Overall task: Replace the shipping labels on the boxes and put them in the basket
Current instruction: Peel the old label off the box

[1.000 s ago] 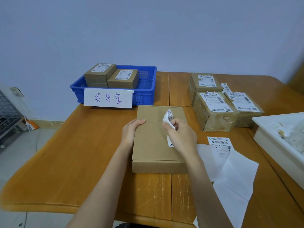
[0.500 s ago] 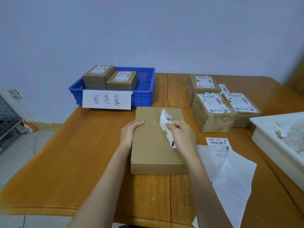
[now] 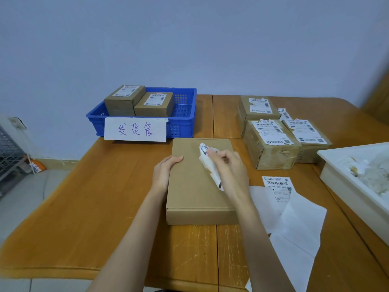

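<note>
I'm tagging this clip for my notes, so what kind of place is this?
Probably a small parcel packing or shipping station in a plain room: a blue basket with a handwritten sign holds labelled boxes, more taped parcels wait on the wooden table, and the right hand holds a peeled label.

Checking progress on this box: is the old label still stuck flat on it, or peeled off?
Peeled off. The old label is crumpled in the right hand, above the flat box, whose visible top is bare cardboard.
</note>
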A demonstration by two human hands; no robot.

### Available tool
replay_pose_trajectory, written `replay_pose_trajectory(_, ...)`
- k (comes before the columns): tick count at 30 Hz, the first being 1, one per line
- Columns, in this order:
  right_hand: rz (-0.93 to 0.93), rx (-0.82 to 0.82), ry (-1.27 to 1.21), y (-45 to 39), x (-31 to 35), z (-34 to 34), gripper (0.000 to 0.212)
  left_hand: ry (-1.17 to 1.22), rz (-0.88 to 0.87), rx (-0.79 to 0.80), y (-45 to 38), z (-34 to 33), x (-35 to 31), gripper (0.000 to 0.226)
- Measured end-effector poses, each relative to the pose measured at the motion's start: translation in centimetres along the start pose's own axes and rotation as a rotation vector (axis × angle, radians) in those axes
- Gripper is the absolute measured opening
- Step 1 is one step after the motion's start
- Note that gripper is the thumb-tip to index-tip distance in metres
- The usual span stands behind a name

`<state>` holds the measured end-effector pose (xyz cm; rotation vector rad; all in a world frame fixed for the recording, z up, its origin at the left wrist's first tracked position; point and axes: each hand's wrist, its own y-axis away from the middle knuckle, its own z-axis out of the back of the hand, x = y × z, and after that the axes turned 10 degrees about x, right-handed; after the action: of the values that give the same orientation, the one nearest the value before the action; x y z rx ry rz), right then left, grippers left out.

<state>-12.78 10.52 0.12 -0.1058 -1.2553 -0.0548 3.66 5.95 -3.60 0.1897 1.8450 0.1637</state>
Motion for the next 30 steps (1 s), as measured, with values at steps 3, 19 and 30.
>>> replay_pose_trajectory(3, 0.005, -0.269, -0.125, -0.9, -0.5, 0.8, 0.011, 0.002, -0.004, -0.011, 0.0, 0.0, 0.0, 0.010)
replay_pose_trajectory(19, 0.104, -0.076, 0.041, -3.2, -1.1, -0.1, 0.024, 0.018, 0.009, 0.007, -0.2, 0.2, 0.2, 0.018)
replay_pose_trajectory(30, 0.144, -0.380, 0.115, -1.8, -0.8, -0.5, 0.029, 0.016, -0.006, 0.028, 0.0, 0.4, 0.2, 0.016)
